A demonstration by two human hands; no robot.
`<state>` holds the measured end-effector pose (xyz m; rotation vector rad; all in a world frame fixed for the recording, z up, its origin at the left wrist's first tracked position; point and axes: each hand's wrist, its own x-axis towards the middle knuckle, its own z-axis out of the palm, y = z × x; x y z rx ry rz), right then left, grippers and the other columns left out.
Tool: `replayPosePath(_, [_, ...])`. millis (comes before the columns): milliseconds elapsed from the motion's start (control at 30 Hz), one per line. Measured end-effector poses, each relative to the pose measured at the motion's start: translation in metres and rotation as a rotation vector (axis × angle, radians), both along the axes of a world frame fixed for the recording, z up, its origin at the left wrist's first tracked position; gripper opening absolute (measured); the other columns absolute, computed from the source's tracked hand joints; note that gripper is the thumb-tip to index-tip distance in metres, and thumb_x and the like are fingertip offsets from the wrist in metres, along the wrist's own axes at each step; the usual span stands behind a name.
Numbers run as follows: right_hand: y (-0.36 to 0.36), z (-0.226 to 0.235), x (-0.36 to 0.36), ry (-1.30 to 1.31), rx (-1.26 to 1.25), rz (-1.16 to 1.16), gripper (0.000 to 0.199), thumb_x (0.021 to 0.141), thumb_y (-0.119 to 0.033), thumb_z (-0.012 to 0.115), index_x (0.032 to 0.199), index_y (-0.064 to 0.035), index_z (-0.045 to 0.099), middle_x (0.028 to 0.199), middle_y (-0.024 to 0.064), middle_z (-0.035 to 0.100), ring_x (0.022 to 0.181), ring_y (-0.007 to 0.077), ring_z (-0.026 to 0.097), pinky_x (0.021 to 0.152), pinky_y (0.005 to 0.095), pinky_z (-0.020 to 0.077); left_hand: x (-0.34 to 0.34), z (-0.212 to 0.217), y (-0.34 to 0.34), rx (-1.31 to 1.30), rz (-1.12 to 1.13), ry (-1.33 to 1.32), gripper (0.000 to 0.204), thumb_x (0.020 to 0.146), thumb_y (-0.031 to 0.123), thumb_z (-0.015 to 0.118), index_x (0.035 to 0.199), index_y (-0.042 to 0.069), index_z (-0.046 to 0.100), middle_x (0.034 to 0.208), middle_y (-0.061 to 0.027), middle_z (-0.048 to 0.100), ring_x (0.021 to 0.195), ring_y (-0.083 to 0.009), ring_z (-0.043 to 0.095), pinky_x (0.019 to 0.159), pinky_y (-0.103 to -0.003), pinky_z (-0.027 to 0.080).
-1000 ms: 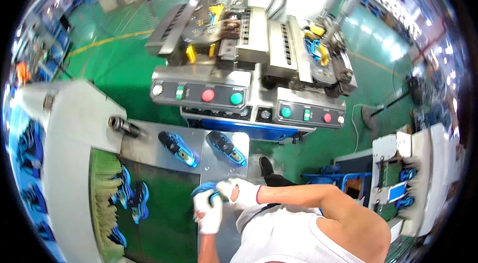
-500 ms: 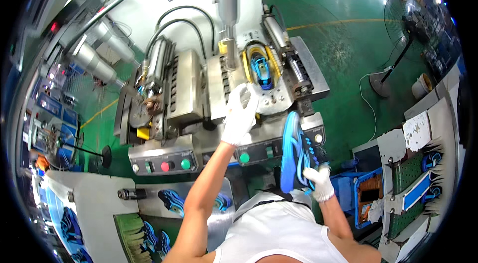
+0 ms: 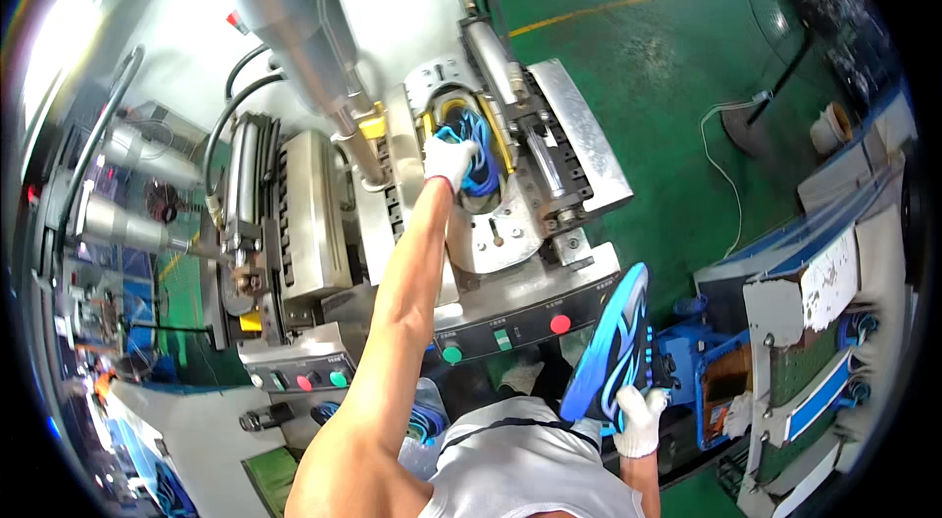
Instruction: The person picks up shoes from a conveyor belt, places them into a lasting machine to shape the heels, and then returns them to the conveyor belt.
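My left hand [image 3: 449, 160], in a white glove, reaches far up over the press and closes on a blue shoe [image 3: 478, 153] lying in the yellow-rimmed mould cavity [image 3: 444, 106]. My bare left forearm crosses the machine's steel plates. My right hand [image 3: 640, 420], also gloved, stays low by my waist and grips a second blue shoe [image 3: 613, 346] at one end. That shoe stands upright with its blue-and-black sole facing me, in front of the control panel.
A black control panel [image 3: 520, 327] with green and red buttons runs below the mould; a second panel [image 3: 299, 381] sits lower left. Steel cylinders and hoses [image 3: 240, 194] fill the left. The green floor [image 3: 687, 126] carries a cable and a stand. A rack [image 3: 834, 341] stands at the right.
The view has swung from the table to the press. My left hand went up to the mould and now rests on the shoe there. My right hand carried the other shoe lower right.
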<state>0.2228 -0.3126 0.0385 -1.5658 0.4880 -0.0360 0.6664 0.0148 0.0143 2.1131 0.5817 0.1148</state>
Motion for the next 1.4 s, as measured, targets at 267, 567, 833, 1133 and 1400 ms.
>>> replayPosePath(267, [0.06,0.065,0.171,-0.074,-0.132,0.278,0.048,0.086,-0.024,0.081,0.123,0.0014,0.065,0.113,0.0121,0.071,0.102,0.0199,0.066,0.091,0.0373,0.0522,-0.199,0.141,0.044,-0.171,-0.096,-0.124,0.044,0.08,0.019,0.083,0.118,0.001,0.068,0.104,-0.0081,0.072,0.092,-0.0151,0.065,0.085,-0.033,0.054])
replayPosePath(567, [0.25,-0.027,0.486,-0.34,-1.212,0.487,0.039,0.084,-0.037,0.062,0.096,-0.0016,0.073,0.102,0.0234,0.072,0.099,0.0395,0.07,0.089,0.0475,0.0546,-0.544,0.094,0.117,-0.263,0.102,0.28,0.08,0.068,0.02,0.086,0.138,0.0,0.054,0.129,-0.0109,0.062,0.119,-0.0228,0.058,0.107,-0.037,0.045])
replayPosePath(833, [0.255,-0.103,0.529,-0.378,-1.257,0.648,0.066,0.085,-0.062,0.059,0.089,0.0013,0.075,0.09,0.0269,0.072,0.09,0.0429,0.072,0.08,0.0524,0.0533,-0.747,0.014,0.07,0.033,1.137,0.701,0.082,0.074,0.034,0.084,0.14,-0.004,0.052,0.126,-0.0258,0.066,0.117,-0.0384,0.065,0.098,-0.045,0.051])
replayPosePath(1133, [0.257,-0.05,0.431,-0.692,-1.099,0.765,0.077,0.092,-0.045,0.069,0.146,0.0058,0.047,0.15,0.0286,0.049,0.132,0.04,0.056,0.11,0.0438,0.0444,-0.7,-0.19,0.065,0.132,1.281,0.087,0.073,0.081,0.019,0.079,0.145,0.008,0.046,0.133,-0.0222,0.059,0.118,-0.0402,0.062,0.101,-0.048,0.049])
replayPosePath(1400, [0.279,-0.137,0.086,-0.915,-2.165,1.006,0.092,0.084,-0.038,0.076,0.153,0.0055,0.034,0.161,0.0292,0.03,0.151,0.0461,0.024,0.123,0.0505,0.0271,-0.713,-0.146,0.093,-0.175,0.713,0.201,0.095,0.084,0.039,0.078,0.156,0.004,0.028,0.153,-0.0281,0.041,0.141,-0.0435,0.043,0.117,-0.05,0.036])
